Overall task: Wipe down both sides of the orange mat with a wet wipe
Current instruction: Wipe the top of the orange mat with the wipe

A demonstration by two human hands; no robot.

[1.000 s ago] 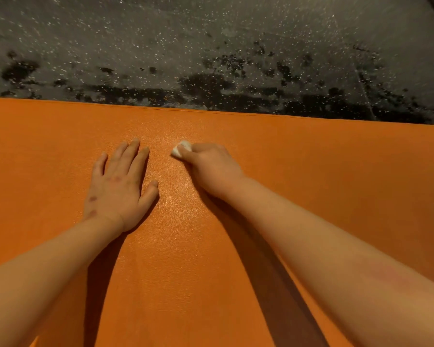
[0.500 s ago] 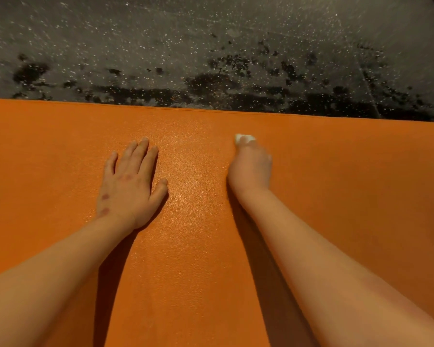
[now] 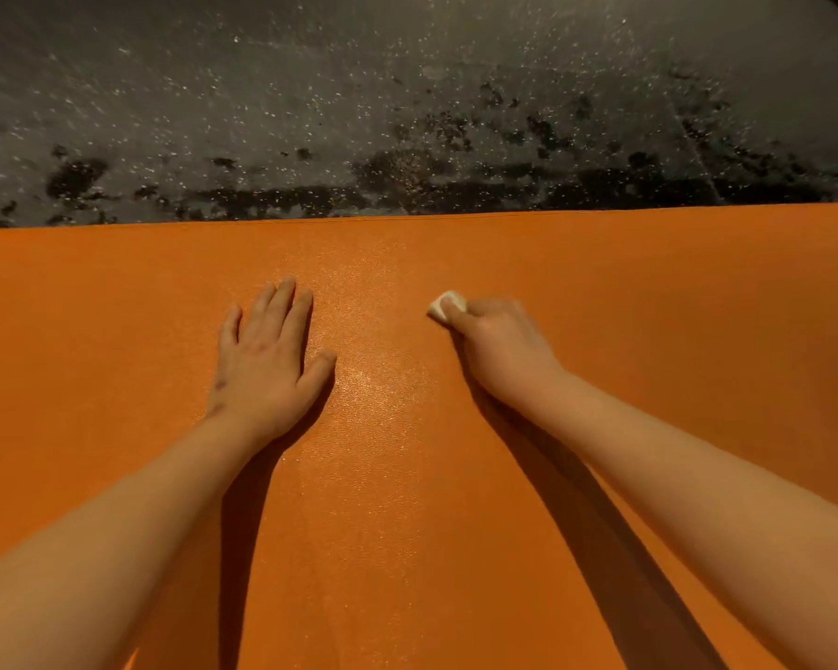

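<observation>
I see the flat textured orange mat [image 3: 407, 500] filling the near ground, no writing on it, bare room either side of my arms. Left hand [image 3: 267, 365] lies flat, fingers spread, gripping nothing; right hand [image 3: 499, 350] pinches a small folded white wet wipe [image 3: 443, 304] against the mat. Beyond the far edge: speckled dark grey floor [image 3: 407, 89].

A dark grey speckled floor [image 3: 310, 89] fills the upper part of the frame, with black blotchy patches [image 3: 407, 186] along its lower edge.
</observation>
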